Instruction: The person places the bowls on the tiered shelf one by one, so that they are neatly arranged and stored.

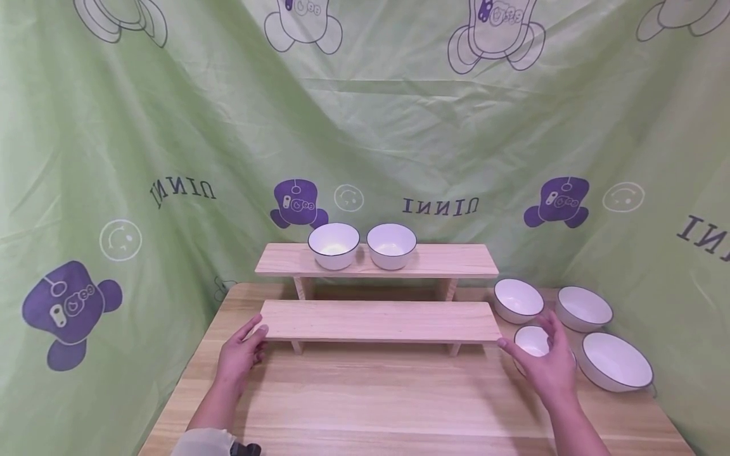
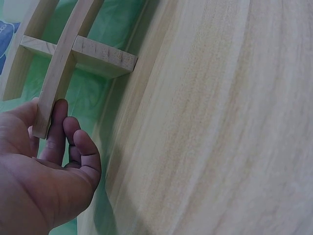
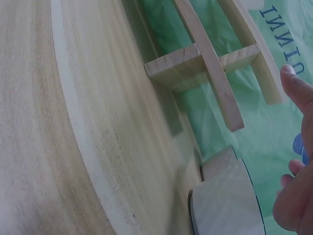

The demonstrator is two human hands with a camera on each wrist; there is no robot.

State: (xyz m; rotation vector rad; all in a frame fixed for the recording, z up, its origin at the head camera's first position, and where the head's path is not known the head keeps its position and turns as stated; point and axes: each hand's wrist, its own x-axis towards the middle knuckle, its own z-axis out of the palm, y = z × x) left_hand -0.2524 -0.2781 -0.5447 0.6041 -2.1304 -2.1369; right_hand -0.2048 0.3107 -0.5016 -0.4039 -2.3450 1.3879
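Note:
A two-tier wooden shelf has a lower board [image 1: 376,321] in front and an upper board [image 1: 450,261] behind it. My left hand [image 1: 238,356] holds the left end of the lower board, pinching it between thumb and fingers in the left wrist view. At the other end, my right hand [image 1: 552,367] is beside the board's right corner, thumb and fingers spread. The right wrist view shows this hand [image 3: 296,205] apart from the shelf, holding nothing. Two white dark-rimmed bowls, one on the left [image 1: 333,248] and one on the right [image 1: 391,248], sit on the upper board.
Right of the shelf, several white bowls stand on the wooden table [image 1: 365,405]: a back-left bowl [image 1: 518,303], a back-right bowl [image 1: 583,310], a front-right bowl [image 1: 616,362] and one [image 1: 530,342] partly behind my right hand. A green printed curtain [image 1: 365,126] hangs around the table.

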